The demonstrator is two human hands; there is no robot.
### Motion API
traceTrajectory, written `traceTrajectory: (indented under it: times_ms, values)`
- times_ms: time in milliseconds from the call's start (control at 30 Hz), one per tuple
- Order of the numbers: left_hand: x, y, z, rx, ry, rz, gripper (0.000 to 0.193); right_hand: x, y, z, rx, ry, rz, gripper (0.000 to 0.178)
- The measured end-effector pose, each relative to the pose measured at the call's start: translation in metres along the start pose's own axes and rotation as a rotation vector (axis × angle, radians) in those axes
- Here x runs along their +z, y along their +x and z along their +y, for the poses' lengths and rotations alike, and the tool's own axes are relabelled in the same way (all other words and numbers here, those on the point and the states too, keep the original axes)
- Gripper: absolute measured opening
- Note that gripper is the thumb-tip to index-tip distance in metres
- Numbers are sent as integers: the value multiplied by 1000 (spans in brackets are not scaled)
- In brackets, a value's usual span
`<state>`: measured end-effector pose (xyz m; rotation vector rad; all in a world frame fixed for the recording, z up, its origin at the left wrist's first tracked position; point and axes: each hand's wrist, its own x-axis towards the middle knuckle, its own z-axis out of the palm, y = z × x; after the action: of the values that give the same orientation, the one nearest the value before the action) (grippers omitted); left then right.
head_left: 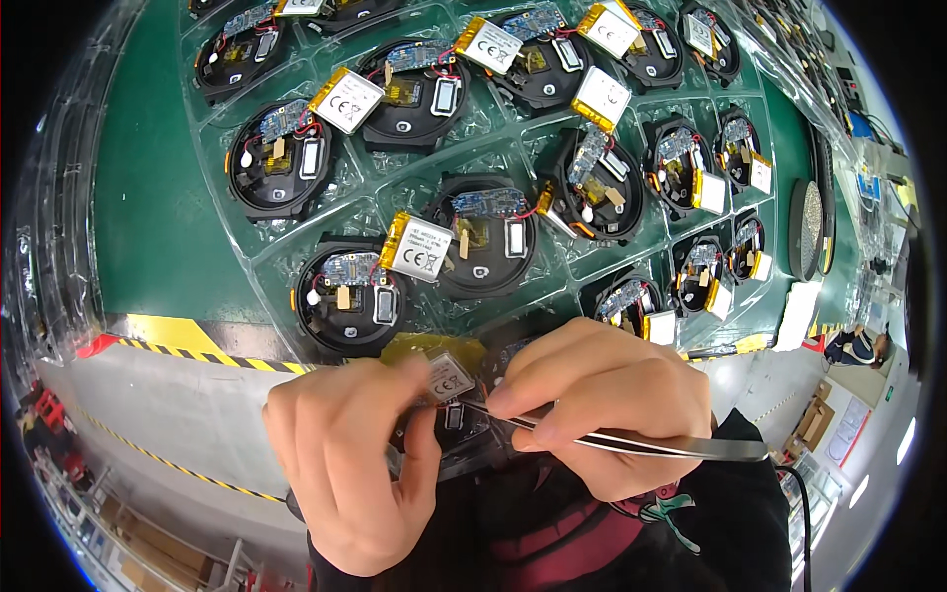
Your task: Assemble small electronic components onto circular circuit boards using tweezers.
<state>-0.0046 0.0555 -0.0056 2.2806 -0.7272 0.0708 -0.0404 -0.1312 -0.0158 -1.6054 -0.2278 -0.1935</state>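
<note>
Tweezers (612,441) pinched in right hand (612,414), tips at small round black device (459,434) gripped in left hand (350,464), near edge of green worktop (148,197). Silver battery pouch (449,377) on thin wires: light, likely fragile; hold device by rim. Clear tray (395,168) of like units crowds far side; open room left.

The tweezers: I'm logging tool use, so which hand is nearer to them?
Right. The right hand pinches the tweezers, whose tips reach toward the small battery. The left hand holds the black round unit just beyond those tips.
</note>
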Motion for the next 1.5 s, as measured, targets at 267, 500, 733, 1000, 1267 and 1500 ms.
traceTrajectory:
  times_ms: [267, 500, 733, 1000, 1267, 1500]
  values:
    - [-6, 3, 2, -104, 54, -17, 43, 0, 2, 0, -26, -81, 3, 18]
    - [-4, -11, -6, 87, 81, -4, 33, -1, 1, -1, 16, -22, 17, 19]
    - [-9, 7, -1, 172, 40, -14, 18, -9, 1, 0, 77, 44, -24, 19]
    - [-12, 18, 1, 372, 207, -106, 32, -8, 0, 2, 60, 68, -32, 22]
    - [-17, 16, -5, 456, 178, -122, 36, 1, 4, -2, 39, -23, 26, 16]
    - [-7, 10, -13, 466, 104, -85, 34, 10, 1, 5, -83, -116, 153, 15]
